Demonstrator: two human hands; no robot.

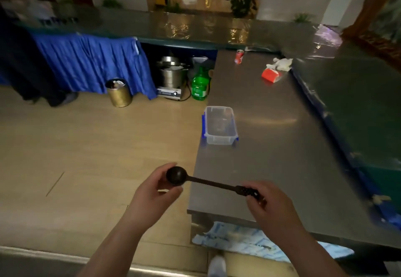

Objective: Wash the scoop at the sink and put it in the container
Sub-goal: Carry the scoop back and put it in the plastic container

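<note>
So the left hand (152, 192) is cupped around the round bowl end of the dark scoop (208, 182), and the right hand (267, 203) pinches its handle end. The scoop hangs level across the near corner of the steel surface (282, 146), with the clear container (219, 125) sitting empty farther back from the scoop.
</note>
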